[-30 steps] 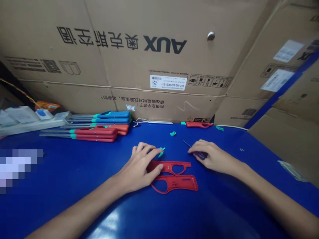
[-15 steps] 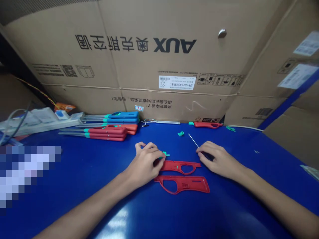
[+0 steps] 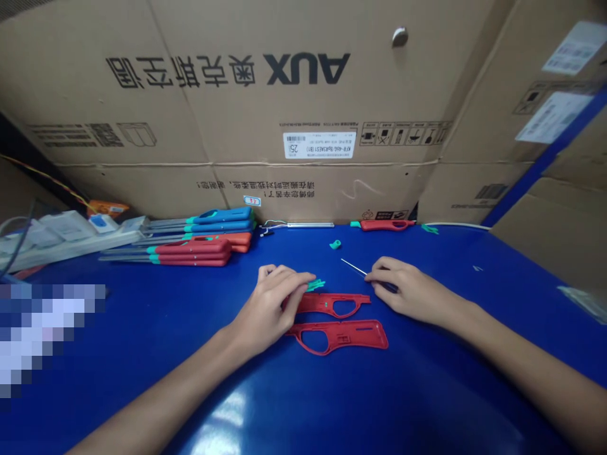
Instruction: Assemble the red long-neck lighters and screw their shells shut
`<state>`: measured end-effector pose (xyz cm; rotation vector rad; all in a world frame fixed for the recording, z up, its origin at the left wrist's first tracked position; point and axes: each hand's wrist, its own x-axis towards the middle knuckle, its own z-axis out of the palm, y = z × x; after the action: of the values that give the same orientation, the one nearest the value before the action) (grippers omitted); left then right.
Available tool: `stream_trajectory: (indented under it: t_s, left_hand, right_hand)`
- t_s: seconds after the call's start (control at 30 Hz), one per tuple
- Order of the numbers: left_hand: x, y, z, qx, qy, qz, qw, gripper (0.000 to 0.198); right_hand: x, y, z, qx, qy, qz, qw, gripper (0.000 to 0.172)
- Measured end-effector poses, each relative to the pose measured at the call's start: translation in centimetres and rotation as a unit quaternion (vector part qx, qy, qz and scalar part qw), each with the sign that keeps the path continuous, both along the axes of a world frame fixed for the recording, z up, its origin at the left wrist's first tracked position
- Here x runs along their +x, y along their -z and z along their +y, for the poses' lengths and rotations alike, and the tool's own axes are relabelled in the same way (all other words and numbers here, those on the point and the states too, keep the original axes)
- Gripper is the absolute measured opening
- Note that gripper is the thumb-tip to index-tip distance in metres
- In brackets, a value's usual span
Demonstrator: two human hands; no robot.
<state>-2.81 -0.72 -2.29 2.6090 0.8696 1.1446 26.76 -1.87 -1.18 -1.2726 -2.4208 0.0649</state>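
Two red plastic shell halves lie side by side on the blue table [image 3: 332, 404], the far half [image 3: 337, 303] and the near half [image 3: 346, 335]. My left hand [image 3: 270, 306] rests on the left end of the far half, its fingertips pinching a small teal plastic piece [image 3: 315, 285]. My right hand [image 3: 408, 291] lies just right of the shells, closed on a small screwdriver [image 3: 365, 273] whose thin metal shaft points up and left.
A stack of finished red and blue long-nosed lighters [image 3: 199, 237] lies at the back left, beside a white power strip [image 3: 61, 237]. One more red lighter [image 3: 384, 224], a metal tube with wires [image 3: 298, 225] and a loose teal piece [image 3: 335, 244] lie near the cardboard boxes [image 3: 303, 101].
My left fingers have kept working the teal piece at the far shell's left end. The right hand has stayed put with the screwdriver. The view has shifted slightly.
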Motion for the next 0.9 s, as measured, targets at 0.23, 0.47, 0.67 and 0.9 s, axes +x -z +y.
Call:
stream_trajectory:
  t_s: [0.23,0.47,0.67,0.9]
  left_hand:
    - [0.7,0.1,-1.0,-0.061,0.014,-0.045,0.997,0.020]
    - [1.7,-0.2,-2.2,-0.149,0.012,-0.081,0.986,0.016]
    - [2.1,-0.7,-2.7,-0.207,0.051,-0.108,0.971,0.013]
    - [1.9,-0.7,-2.8,-0.224,0.053,-0.108,0.967,0.011]
  right_hand:
    - [-1.4,-0.1,-0.9,0.082,-0.027,0.072,0.994,0.020]
    - [-4.7,-0.6,-3.5,0.097,-0.144,0.153,0.973,0.025]
    - [-5.2,-0.1,-3.6,0.073,-0.177,0.167,0.967,0.012]
    - [-4.9,0.2,-3.6,0.044,-0.183,0.161,0.969,0.011]
